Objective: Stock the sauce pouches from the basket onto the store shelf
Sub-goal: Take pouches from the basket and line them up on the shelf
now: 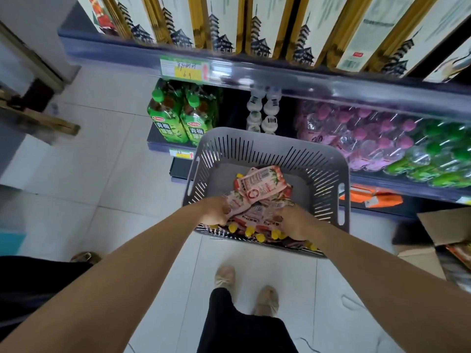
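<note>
Head view: the long grey-blue store shelf (280, 72) is ahead of me, with the grey slotted plastic basket (267, 149) just in front of it. Inside, pink-and-white sauce pouches (257, 184) lie flat, most with long axes running away from me and yellow caps toward the near wall. My left hand (215, 211) and right hand (295, 221) curl in from either side, gripping the pile.

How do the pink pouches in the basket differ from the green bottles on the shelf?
The sauce pouches are pink and flat; the green bottles are tall and rounded. The pouches lie heaped in the grey basket; the bottles stand upright on the shelf. Pouches have yellow caps, bottles green ones. Both carry printed labels.
</note>
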